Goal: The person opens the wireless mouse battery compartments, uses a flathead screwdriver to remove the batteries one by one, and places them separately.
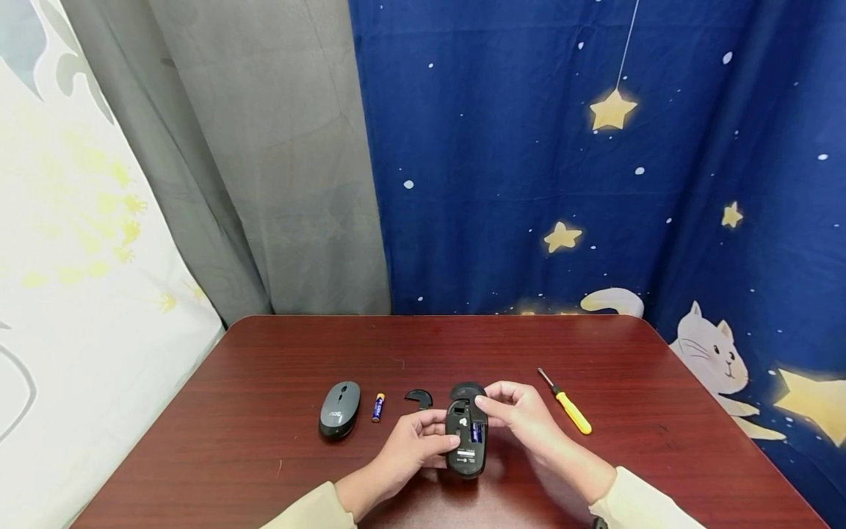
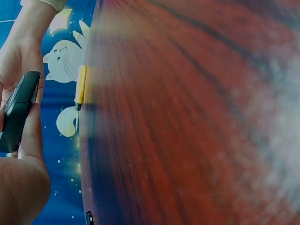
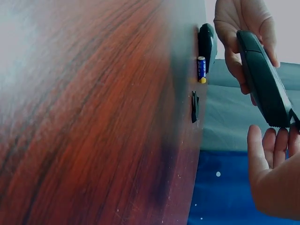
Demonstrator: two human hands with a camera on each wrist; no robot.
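Observation:
A black computer mouse (image 1: 465, 448) is held bottom side up above the table, its battery slot uncovered with a blue battery (image 1: 476, 432) inside. My left hand (image 1: 411, 448) grips the mouse by its left side, thumb on the underside. At the mouse's far end my right hand (image 1: 522, 415) pinches a dark rounded cover (image 1: 467, 390) between thumb and fingers. The right wrist view has the mouse (image 3: 262, 79) edge-on, with the right hand's fingertips at its lower end. Only a sliver of the cover shows there.
On the table (image 1: 297, 345), left of the hands, lie a grey mouse (image 1: 340, 410), a blue-and-yellow battery (image 1: 378, 408) and a black curved piece (image 1: 419, 398). A yellow-handled screwdriver (image 1: 566, 403) lies to the right. Curtains (image 1: 502, 147) hang behind the table.

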